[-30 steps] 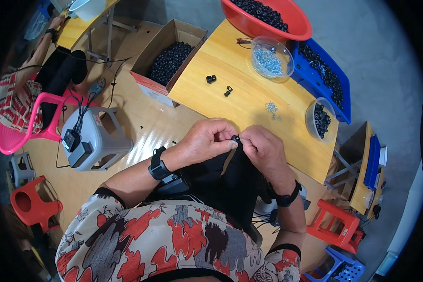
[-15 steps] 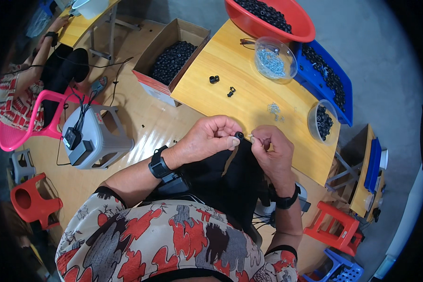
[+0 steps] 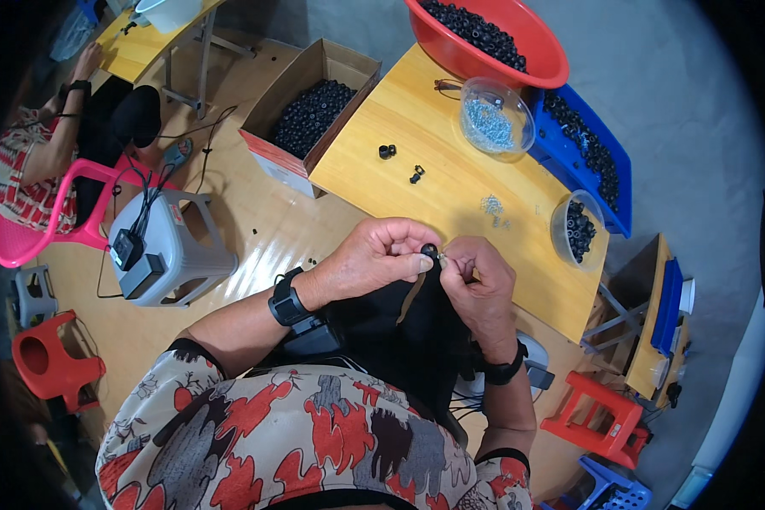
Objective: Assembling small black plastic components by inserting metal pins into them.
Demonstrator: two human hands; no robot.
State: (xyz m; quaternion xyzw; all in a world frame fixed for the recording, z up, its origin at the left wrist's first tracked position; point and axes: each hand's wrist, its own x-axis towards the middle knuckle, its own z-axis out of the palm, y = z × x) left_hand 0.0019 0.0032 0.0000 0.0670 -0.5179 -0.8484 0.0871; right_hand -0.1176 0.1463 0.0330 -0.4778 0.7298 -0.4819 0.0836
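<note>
Above your lap and just in front of the yellow wood-grain surface (image 3: 459, 183), your two bare hands meet over a small, round, glossy black part (image 3: 430, 251). The fingers of your left hand (image 3: 388, 249) are closed on it, thumb against index; those of your right hand (image 3: 481, 272) are pinched together at its right side on what appears to be a tiny pale metallic piece (image 3: 441, 258), mostly hidden by the fingertips.

For clean work here, your left pinch is best kept firm but at the rim, leaving the side facing your right hand uncovered. Bring the pale piece in straight, with small finger movements rather than the whole wrist; a tilted approach could make it catch or slip from your fingers. Holding both hands low and close to the surface's edge would shorten any drop.

The black part is compact and dark, with a bright glint on its face; whether its opening runs right through cannot be told. Similar loose black pieces (image 3: 387, 152) lie on the surface, well apart from your hands, while a scatter of tiny silvery pieces (image 3: 492, 205) rests nearer, beyond your right hand.
</note>
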